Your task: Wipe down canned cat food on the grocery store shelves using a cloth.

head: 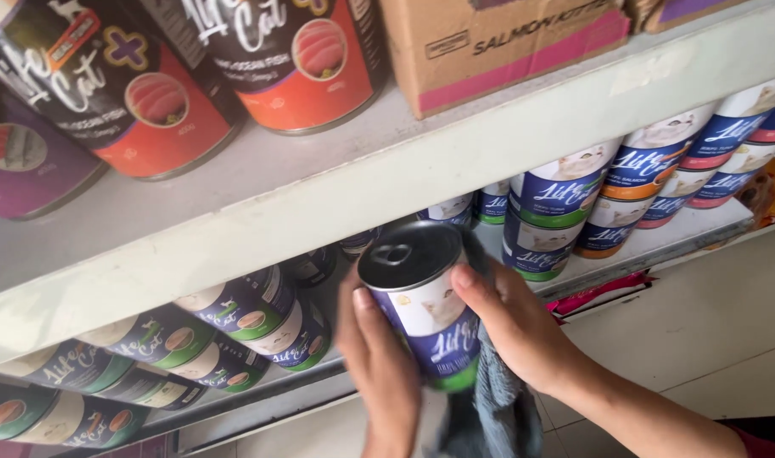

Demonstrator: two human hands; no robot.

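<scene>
1. From where I stand, the person holds a tall pet-food can [423,309] upright in front of the lower shelf [625,267], its dark pull-ring lid facing up and its white-and-blue label turned outward

2. The left hand [379,365] is closed partway round the can's left side, thumb lying up along the label, fingers out of sight behind it

3. The right hand [510,326] wraps the right side, thumb pressed near the rim, and it also pinches a grey-blue cloth [498,407] that hangs down below the can; so both hands are curled shut on the one can, neither flat nor spread

4. To wipe it well, I would judge the left hand should keep the can steady and upright while the cloth hand travels round the wall and over the lid, taking care about the ring's edge

5. Turning the can a little at a time would reach the hidden back

6. Just behind, stacked cans [565,212] fill the lower shelf, and larger black-and-red cans [124,93] beside a cardboard box [498,47] sit on the upper shelf [260,203]; a clumsy swing could knock the near stack
</scene>
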